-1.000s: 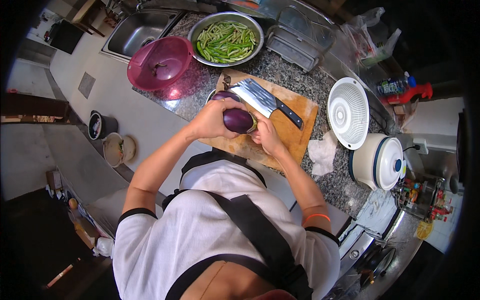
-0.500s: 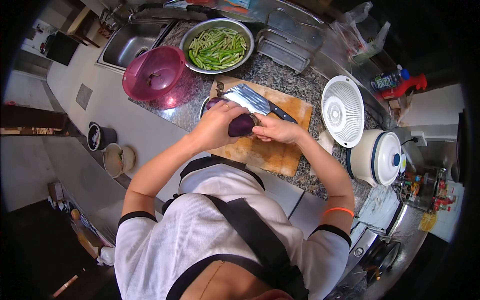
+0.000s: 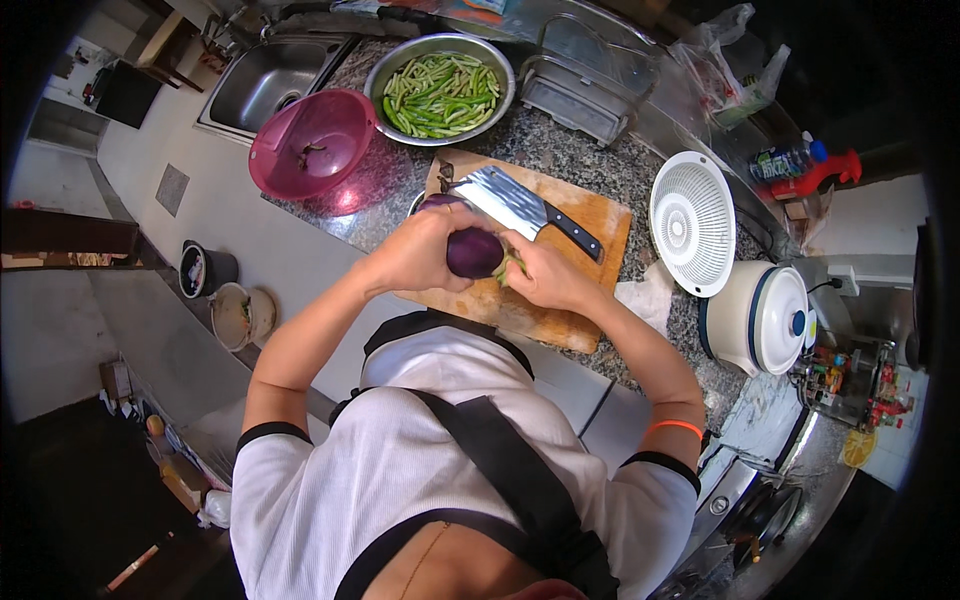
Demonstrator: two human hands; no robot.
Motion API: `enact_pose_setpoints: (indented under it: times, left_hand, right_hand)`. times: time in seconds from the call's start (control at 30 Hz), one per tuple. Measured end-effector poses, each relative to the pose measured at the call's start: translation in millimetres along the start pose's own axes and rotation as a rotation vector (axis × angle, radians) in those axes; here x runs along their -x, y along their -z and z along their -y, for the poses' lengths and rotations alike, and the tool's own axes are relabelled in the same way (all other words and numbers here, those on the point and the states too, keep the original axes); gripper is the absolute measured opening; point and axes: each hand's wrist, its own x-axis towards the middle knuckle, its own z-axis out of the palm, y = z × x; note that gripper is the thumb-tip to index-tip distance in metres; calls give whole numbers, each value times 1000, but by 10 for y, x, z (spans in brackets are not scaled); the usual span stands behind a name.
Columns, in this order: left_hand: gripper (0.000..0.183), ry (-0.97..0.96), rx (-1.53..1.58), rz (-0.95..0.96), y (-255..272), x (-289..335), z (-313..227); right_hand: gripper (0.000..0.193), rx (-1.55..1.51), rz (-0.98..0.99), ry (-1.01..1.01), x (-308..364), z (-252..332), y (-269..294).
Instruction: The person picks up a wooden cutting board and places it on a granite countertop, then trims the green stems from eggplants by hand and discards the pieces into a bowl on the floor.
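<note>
My left hand point(image 3: 425, 250) is wrapped round a dark purple eggplant point(image 3: 474, 254) above the near part of a wooden cutting board point(image 3: 545, 325). With pinched fingers, my right hand point(image 3: 548, 272) grips the greenish stem cap point(image 3: 513, 267) at the eggplant's right end. More purple skin point(image 3: 437, 202) shows beyond my left hand; whether it belongs to the same eggplant, I cannot tell. A cleaver point(image 3: 515, 208) with a black handle lies flat on the board, just past my hands. Dark scraps point(image 3: 446, 176) sit at the board's far left corner.
A steel bowl point(image 3: 372, 88) of cut green beans point(image 3: 440, 95) and a pink basin point(image 3: 275, 160) stand beyond the board, near the sink point(image 3: 275, 80). On the right are a white colander point(image 3: 692, 225), a lidded pot point(image 3: 750, 315) and a cloth point(image 3: 648, 300). Bins point(image 3: 240, 315) stand lower left.
The eggplant has turned so its rounded side faces up more. My right fingers have peeled the stem cap outward, showing its pale green inside.
</note>
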Motion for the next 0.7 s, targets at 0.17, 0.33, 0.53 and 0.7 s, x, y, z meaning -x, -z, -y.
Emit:
enact_pose_setpoints:
  times: [0.17, 0.33, 0.53, 0.7]
  left_hand:
    - [54, -18, -118, 63, -140, 40, 121]
    - [49, -13, -164, -7, -149, -6, 96]
    - [49, 4, 132, -15, -21, 31, 107]
    - [53, 112, 457, 94, 47, 79, 295]
  right_hand:
    - [28, -144, 310, -165, -58, -178, -102]
    - [29, -232, 13, -107, -84, -316, -393]
    - [36, -279, -169, 23, -4, -254, -433]
    - [34, -533, -155, -94, 79, -177, -474]
